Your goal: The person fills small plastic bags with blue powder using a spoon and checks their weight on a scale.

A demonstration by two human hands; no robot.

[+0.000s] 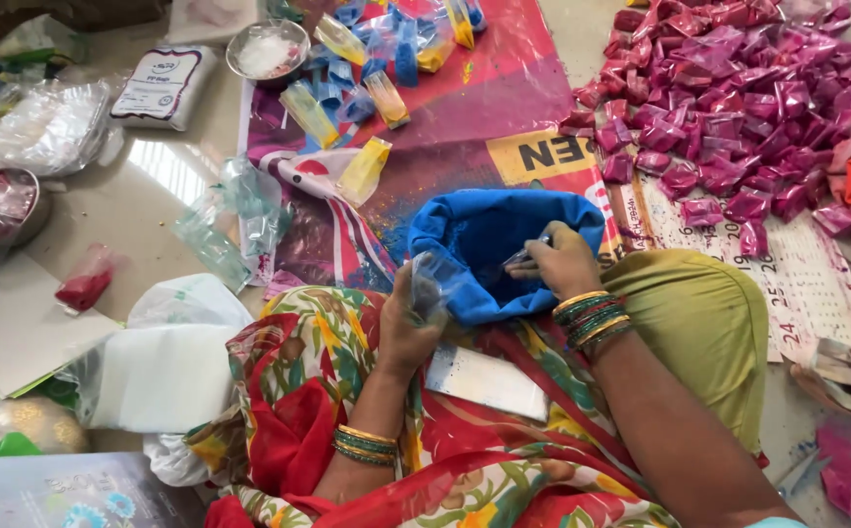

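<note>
Risk: blue powder spills onto lap cloth (347,391) if left hand (408,328), fingers pinching small clear pouch (432,284), tilts while right hand (560,262), fingers pinched on spoon (528,256), lifts from blue powder bag (504,244).

The open bag of powder (504,249) sits on the person's lap, between the left hand (408,323) and the right hand (562,262), which is inside its mouth. Behind the bag, a heap of filled packets (377,59) lies on a printed sheet (504,108). To the right, another pile of packets (729,108) lies. A steel bowl (267,49) stands far left behind.
</note>
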